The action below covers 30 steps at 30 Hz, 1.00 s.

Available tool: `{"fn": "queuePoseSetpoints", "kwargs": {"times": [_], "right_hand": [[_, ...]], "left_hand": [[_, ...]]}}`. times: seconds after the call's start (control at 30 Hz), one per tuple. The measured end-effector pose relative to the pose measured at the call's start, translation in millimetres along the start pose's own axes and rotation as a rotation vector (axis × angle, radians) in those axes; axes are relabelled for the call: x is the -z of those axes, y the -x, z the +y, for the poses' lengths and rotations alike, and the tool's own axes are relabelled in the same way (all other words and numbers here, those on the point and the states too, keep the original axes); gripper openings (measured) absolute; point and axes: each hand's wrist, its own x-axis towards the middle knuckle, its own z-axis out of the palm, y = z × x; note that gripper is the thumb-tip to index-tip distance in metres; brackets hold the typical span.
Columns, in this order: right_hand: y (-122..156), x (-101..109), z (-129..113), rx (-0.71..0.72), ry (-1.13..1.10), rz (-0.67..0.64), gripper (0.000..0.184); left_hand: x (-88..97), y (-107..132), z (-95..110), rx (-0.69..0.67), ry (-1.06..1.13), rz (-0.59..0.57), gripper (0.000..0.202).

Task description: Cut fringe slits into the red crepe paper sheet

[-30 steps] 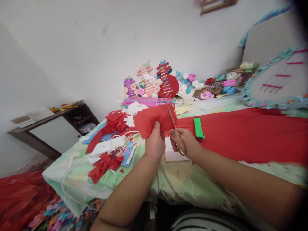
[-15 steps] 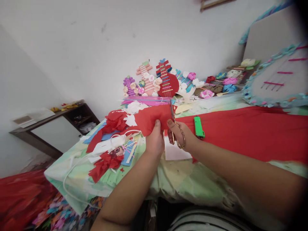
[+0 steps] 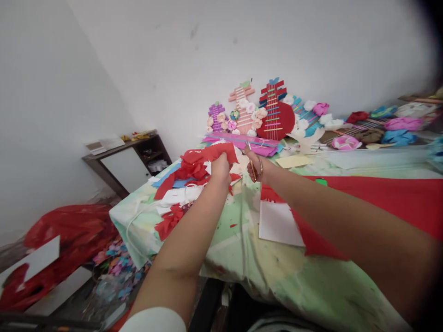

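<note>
My left hand (image 3: pixel 220 168) is closed on a piece of red paper (image 3: pixel 221 150), held above the heap at the table's left side. My right hand (image 3: pixel 254 167) is a short way to the right, its fingers wrapped round gold-handled scissors (image 3: pixel 254 171). The blades point away from me and are blurred, apart from the paper. Beneath and left of my left hand lie crumpled red scraps (image 3: pixel 194 167). A white card (image 3: pixel 278 223) lies below my right forearm, next to a wide red sheet (image 3: pixel 380 198).
Decorated guitar-shaped crafts (image 3: pixel 277 117) lean on the wall behind the table. Paper flowers (image 3: pixel 403 123) lie at the back right. A bright green object (image 3: pixel 321 182) is mostly hidden by my right forearm. A low cabinet (image 3: pixel 126 168) and a red plastic bag (image 3: pixel 74 228) are at left.
My left hand has carried the red paper left, away from the scissors; earlier the blades were at its right edge. My hands are farther apart, and the view has turned left.
</note>
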Motion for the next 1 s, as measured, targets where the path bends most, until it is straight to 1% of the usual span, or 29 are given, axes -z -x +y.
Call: {"fn": "queuePoseSetpoints", "kwargs": {"times": [0.07,0.13,0.23,0.3,0.37,0.5,0.57,0.63,0.7,0.73,0.8,0.87,0.93,1.0], "right_hand": [[-2,15,1,-0.029,0.039,0.0,0.054],[-3,33,1,-0.03,0.096,0.029,0.053],[-3,60,-2,0.002,0.247,0.1,0.044],[0,72,-3,0.034,0.385,0.121,0.036],[8,77,-1,0.067,0.516,0.087,0.03],[31,71,10,0.101,0.671,-0.096,0.026],[42,65,18,0.118,0.708,-0.218,0.029],[51,59,27,0.205,0.812,-0.337,0.031],[56,53,35,0.321,0.956,-0.401,0.025],[58,51,39,0.368,1.016,-0.405,0.02],[61,47,44,0.412,1.073,-0.383,0.012],[60,46,42,0.446,1.091,-0.347,0.01],[53,47,33,0.478,1.112,-0.274,0.01],[36,50,18,0.495,1.12,-0.144,0.011]], "left_hand": [[8.3,-3,-4,0.017,-0.02,0.005,0.029],[15.4,-4,-8,0.039,-0.029,0.01,0.029],[21.2,-2,-11,0.054,-0.009,0.006,0.029],[22.8,1,-10,0.061,0.022,-0.008,0.028],[24.1,3,-9,0.08,0.062,-0.027,0.028],[30.2,7,-6,0.131,0.137,-0.068,0.026],[34.9,6,-6,0.138,0.163,-0.078,0.026],[39.5,5,-5,0.14,0.177,-0.079,0.026],[42.8,3,-5,0.142,0.18,-0.075,0.026],[43.7,2,-5,0.143,0.18,-0.073,0.026],[44.2,1,-5,0.145,0.182,-0.073,0.027],[43.3,1,-5,0.153,0.188,-0.081,0.027],[42.0,4,-4,0.171,0.196,-0.099,0.026],[41.0,7,-2,0.193,0.201,-0.121,0.023]]}}
